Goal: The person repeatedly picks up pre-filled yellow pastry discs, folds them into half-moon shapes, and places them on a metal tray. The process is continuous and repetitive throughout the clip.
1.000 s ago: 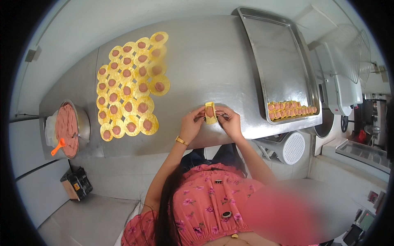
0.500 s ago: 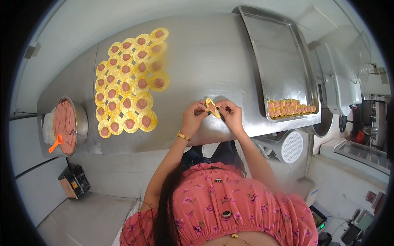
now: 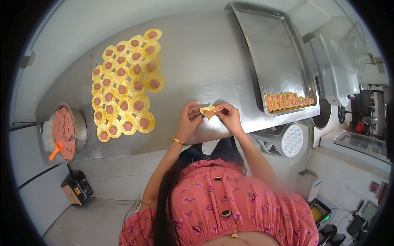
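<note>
Between both hands, above the near part of the steel table, is a yellow dumpling (image 3: 209, 111) with pink filling showing in its partly folded wrapper. My left hand (image 3: 189, 119) pinches its left side between thumb and fingers. On the right side, the fingers of my right hand (image 3: 230, 119) are closed on the same dumpling. To the left, several rows of round yellow wrappers (image 3: 142, 99) lie flat, most with a ball of pink filling (image 3: 122, 89). Finished dumplings (image 3: 289, 100) stand in close rows along the near end of a metal tray (image 3: 251, 57) at the right.
A steel bowl (image 3: 81, 129) of pink filling (image 3: 64, 128) with an orange scoop (image 3: 56, 151) stands at the far left. Bare steel tabletop (image 3: 201, 61) lies between wrappers and tray. Below the table's right front edge is a white stool (image 3: 292, 140); a white machine (image 3: 334, 78) stands beyond the tray.
The dumpling has turned in my fingers from upright to more sideways, its wrapper edges folded differently. The view has shifted slightly.
</note>
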A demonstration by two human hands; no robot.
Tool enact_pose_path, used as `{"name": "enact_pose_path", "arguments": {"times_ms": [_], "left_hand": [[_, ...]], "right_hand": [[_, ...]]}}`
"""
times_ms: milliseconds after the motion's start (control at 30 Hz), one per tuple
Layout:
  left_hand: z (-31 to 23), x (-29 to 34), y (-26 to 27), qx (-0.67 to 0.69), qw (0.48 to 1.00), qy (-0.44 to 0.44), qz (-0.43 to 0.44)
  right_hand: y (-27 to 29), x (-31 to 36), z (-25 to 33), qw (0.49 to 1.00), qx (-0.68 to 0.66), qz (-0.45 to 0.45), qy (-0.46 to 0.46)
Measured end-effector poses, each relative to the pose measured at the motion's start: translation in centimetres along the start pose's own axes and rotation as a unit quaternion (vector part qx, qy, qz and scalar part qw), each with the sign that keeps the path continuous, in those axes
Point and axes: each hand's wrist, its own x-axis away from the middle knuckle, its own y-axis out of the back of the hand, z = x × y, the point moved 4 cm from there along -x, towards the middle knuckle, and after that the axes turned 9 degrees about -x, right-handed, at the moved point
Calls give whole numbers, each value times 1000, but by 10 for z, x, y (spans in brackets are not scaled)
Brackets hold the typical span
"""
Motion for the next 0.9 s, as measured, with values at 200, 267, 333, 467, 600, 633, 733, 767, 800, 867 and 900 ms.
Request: {"name": "enact_pose_path", "arguments": {"times_ms": [200, 267, 333, 467, 600, 633, 733, 767, 800, 867, 900], "left_hand": [[-2, -4, -1, -312, 939, -136, -39], [-4, -5, -1, -351, 918, -179, -52], [-6, -5, -3, -354, 914, -195, -48], [-8, -2, -8, -347, 919, -187, -10], [-14, 0, -16, -398, 885, -241, 18], [-12, -1, -15, -403, 891, -208, 14], [-5, -5, -14, -387, 913, -131, 14], [-3, -6, -14, -369, 922, -118, 15], [-3, -7, -14, -333, 935, -121, 15], [-3, -8, -12, -381, 913, -146, 23], [-4, -8, -9, -396, 904, -157, 27]], "right_hand": [[-6, 0, 16, 990, 132, -18, 45], [-8, 2, 26, 987, 150, 19, 63], [-8, 5, 37, 980, 170, 54, 92], [-10, 15, 49, 974, 178, 86, 108], [-13, 12, 53, 960, 213, 96, 152], [-13, 10, 52, 959, 224, 100, 141], [-12, 7, 51, 954, 251, 112, 118], [-12, 7, 51, 953, 255, 117, 114], [-12, 5, 51, 952, 258, 129, 103], [-10, 5, 53, 953, 250, 126, 113], [-10, 5, 53, 954, 246, 128, 114]]}}
